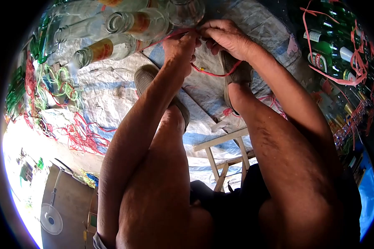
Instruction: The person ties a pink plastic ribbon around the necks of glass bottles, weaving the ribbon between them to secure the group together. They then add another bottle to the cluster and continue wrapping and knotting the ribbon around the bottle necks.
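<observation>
My left hand (179, 50) is closed on a red plastic string (220, 75), just in front of clear glass bottles. Close beside it, my right hand (225, 37) has its fingers bent in a pinch on the same string, the fingertips partly hidden. One stretch of string runs left along the bottles, and a loose end curves below both hands. Clear bottles with orange labels (141, 23) lie on their sides at the upper left, mouths facing left. Another clear bottle (186, 14) is near my fingertips.
Green bottles (330, 50) bound with red string are at the right. Red string tangles (85, 135) and pale green string (62, 83) lie on the woven sheet (108, 95) at the left. A wooden stool (212, 162) stands between my legs; a fan (51, 218) is at lower left.
</observation>
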The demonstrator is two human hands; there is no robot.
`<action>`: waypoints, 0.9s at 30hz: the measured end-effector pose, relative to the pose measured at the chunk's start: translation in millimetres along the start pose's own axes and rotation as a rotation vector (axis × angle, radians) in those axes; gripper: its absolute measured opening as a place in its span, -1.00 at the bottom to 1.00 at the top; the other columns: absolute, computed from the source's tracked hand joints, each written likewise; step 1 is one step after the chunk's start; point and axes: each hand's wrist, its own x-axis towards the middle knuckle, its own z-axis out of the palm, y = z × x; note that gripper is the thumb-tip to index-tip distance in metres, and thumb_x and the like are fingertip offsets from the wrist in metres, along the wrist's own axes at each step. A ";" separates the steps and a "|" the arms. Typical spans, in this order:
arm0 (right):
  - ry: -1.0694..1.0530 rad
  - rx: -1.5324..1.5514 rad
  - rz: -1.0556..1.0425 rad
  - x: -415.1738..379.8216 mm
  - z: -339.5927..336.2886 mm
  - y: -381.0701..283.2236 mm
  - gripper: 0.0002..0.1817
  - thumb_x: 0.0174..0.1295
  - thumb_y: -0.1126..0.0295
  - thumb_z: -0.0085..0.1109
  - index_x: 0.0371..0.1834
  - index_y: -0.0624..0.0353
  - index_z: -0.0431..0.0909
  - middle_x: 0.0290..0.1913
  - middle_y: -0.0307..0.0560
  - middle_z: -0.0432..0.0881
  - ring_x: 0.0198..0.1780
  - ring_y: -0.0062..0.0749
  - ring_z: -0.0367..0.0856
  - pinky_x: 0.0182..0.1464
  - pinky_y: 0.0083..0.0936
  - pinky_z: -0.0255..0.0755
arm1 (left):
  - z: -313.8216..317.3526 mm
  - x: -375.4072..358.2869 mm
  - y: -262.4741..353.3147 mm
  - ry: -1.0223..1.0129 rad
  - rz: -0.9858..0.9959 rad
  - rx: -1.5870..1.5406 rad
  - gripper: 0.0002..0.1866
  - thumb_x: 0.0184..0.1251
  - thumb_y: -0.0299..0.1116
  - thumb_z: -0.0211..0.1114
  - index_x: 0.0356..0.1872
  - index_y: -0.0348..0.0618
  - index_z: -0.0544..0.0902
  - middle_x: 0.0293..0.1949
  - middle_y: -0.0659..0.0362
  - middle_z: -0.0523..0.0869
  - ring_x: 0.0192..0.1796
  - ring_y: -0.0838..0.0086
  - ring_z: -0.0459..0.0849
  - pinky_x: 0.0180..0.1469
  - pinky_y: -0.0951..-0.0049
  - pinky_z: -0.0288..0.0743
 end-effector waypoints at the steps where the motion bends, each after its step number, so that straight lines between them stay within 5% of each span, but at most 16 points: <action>1: -0.001 0.024 0.017 -0.1 -0.5 -0.8 -0.70 0.48 0.23 0.23 0.09 0.19 0.70 -0.22 -0.25 0.73 -0.31 -0.62 0.66 -0.36 -0.62 0.55 | 0.4 0.0 1.4 -0.012 -0.002 -0.016 -0.92 0.40 -0.37 0.35 -0.32 -0.04 0.63 -0.51 0.31 0.60 -0.61 0.68 0.27 -0.59 0.55 0.05; 9: -0.093 0.179 0.092 5.1 -10.7 -2.1 -0.75 0.46 0.30 0.26 0.05 0.19 0.74 -0.24 -0.21 0.75 -0.31 -0.56 0.72 -0.31 -0.60 0.66 | -2.0 -4.0 6.6 -0.070 -0.063 -0.081 -0.87 0.40 -0.38 0.35 -0.39 -0.03 0.63 -0.56 0.37 0.55 -0.67 0.70 0.19 -0.58 0.56 0.01; 27: -0.179 -0.110 0.063 15.3 -16.7 -12.8 -0.69 0.51 0.31 0.23 0.21 0.17 0.67 -0.10 -0.28 0.76 -0.28 -0.65 0.71 -0.34 -0.68 0.60 | -11.0 4.2 3.4 -0.177 -0.128 -0.146 -0.83 0.44 -0.36 0.35 -0.39 0.10 0.58 -0.59 0.48 0.48 -0.68 0.73 0.12 -0.57 0.57 -0.06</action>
